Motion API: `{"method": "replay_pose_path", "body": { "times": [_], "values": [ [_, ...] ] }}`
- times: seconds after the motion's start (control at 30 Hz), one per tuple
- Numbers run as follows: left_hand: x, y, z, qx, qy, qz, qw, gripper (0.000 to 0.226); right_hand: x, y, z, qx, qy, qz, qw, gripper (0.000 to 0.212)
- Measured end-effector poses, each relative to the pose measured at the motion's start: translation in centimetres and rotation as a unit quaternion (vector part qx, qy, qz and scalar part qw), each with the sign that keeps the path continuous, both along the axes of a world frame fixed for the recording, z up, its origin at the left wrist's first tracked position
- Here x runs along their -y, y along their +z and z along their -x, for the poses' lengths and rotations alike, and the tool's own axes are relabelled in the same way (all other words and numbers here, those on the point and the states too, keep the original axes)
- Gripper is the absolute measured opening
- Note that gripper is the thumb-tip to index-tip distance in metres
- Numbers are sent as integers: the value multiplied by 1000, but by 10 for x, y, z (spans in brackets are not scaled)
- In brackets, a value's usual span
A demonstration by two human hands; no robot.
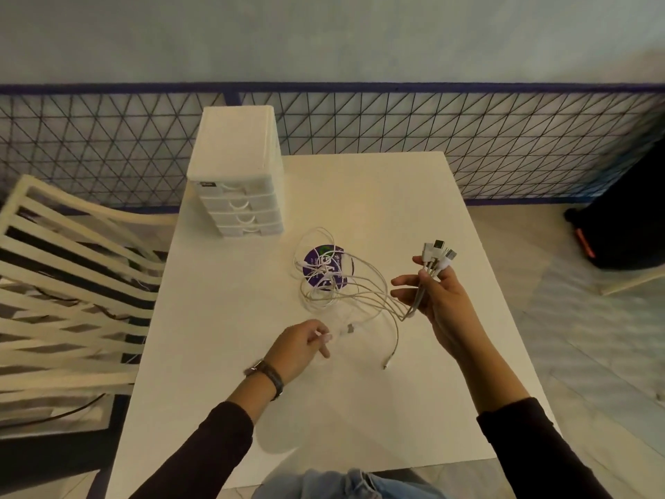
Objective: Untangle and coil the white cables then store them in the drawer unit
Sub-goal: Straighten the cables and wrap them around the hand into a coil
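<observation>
Right hand was raised over the table, closed on a bunch of plugs. Cables were trailed from it into a tangle lying on a purple disc, mid-table. Left hand was pinched on a cable end near the table surface. Drawer unit was stood at the far-left corner, drawers closed.

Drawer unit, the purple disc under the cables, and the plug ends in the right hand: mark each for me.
drawer unit (235, 145): head view, on its flat top.
purple disc (312, 254): head view, bare upper-left part.
plug ends (439, 248): head view, on the plugs above the right hand (444, 304).
</observation>
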State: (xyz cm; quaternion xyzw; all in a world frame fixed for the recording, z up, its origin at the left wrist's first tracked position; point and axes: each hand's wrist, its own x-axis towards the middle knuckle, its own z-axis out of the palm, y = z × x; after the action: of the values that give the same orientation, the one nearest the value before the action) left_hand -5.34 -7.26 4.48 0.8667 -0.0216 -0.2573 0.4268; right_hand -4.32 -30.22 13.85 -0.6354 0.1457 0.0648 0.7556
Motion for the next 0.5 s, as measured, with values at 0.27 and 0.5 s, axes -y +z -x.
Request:
{"method": "replay_pose_path", "body": {
  "times": [0.27, 0.5],
  "values": [
    [44, 116, -8, 39, 197, 356, 913, 15, -24, 20, -8, -20, 21, -59, 998, 31],
    [72, 129, -5, 8, 358, 431, 828, 17, -48, 35, -5, 15, 53, -73, 996, 25]
  ]
}}
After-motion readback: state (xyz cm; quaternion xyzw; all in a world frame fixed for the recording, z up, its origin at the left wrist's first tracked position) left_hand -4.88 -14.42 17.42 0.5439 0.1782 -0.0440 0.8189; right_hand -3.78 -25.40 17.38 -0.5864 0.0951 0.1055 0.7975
